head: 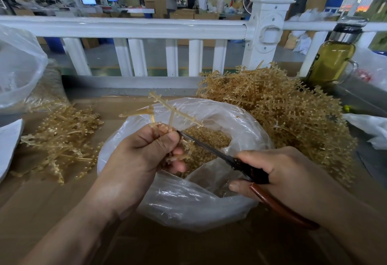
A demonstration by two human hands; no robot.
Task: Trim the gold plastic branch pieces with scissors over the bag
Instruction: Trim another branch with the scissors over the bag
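Now left hand (144, 151) grips a branch (173, 110), right hand (289, 172) grips scissors (209, 146), above the gold-bit-filled bag (188, 202).

The branch piece (173, 111) in the left hand (144, 149) is pale, translucent gold. The scissors (251, 172) in the right hand (278, 172) have dark grey blades, a black middle and a reddish-brown handle. Beneath both hands the bag (188, 197) is clear and glossy, with tan trimmings (207, 139) inside. The branch pile (282, 113) beyond the right hand is dull gold. The cardboard (52, 212) under the hands is plain brown.
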